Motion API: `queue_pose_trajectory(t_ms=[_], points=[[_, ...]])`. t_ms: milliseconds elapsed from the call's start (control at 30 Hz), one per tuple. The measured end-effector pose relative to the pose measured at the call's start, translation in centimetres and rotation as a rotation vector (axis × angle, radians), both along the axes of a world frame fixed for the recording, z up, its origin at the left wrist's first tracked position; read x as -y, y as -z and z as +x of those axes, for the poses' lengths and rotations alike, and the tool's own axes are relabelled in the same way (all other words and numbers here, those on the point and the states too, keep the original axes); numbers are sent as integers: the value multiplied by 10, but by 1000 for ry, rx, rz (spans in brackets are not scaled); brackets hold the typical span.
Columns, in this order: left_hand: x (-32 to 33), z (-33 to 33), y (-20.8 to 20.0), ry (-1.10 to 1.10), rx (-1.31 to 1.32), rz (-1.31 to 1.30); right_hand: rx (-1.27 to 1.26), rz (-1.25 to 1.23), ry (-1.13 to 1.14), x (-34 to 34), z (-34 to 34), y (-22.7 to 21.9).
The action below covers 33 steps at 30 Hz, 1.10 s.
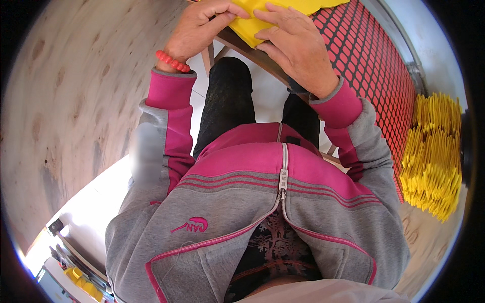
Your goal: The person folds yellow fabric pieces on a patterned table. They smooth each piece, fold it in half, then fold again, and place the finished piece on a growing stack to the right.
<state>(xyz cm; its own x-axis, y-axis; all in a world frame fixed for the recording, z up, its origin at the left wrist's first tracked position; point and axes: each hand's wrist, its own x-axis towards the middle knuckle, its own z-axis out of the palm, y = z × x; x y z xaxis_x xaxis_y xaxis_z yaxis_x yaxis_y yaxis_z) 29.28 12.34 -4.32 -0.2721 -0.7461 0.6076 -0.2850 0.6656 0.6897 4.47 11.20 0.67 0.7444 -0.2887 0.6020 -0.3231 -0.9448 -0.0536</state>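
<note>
A thin yellow sheet (247, 31), cloth or plastic, lies over the edge of a brown table (260, 59) at the top of the view. My left hand (201, 26) pinches its near edge between thumb and fingers. From the right, my right hand (298, 44) grips the corner, its fingers over the top and its thumb low at the edge. The two hands are a short way apart on the same piece. The sheet's far part is cut off by the top of the picture.
A red surface with black mesh (366, 55) runs along my right. Beyond it stand tight stacks of folded yellow pieces (432, 161). A wooden board (76, 91) fills the left side. More yellow things (83, 284) sit at the lower left.
</note>
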Motion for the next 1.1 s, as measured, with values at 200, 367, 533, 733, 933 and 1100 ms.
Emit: queue_pose_trajectory(t_ms=[200,367,533,733,933,1100], points=[[1,2,0,10,13,19,78,-1,-40,9,4,15],[-4,5,-4,39,25,101,170,264,-113,15,3,23],[-7,2,-8,39,8,101,220,339,-90,16,5,25],[-13,-2,-10,41,-133,341,261,415,-37,11,3,25],[-4,-1,-1,53,-98,197,209,254,-81,11,4,21],[-1,1,2,33,-39,104,169,189,-97,13,5,20]])
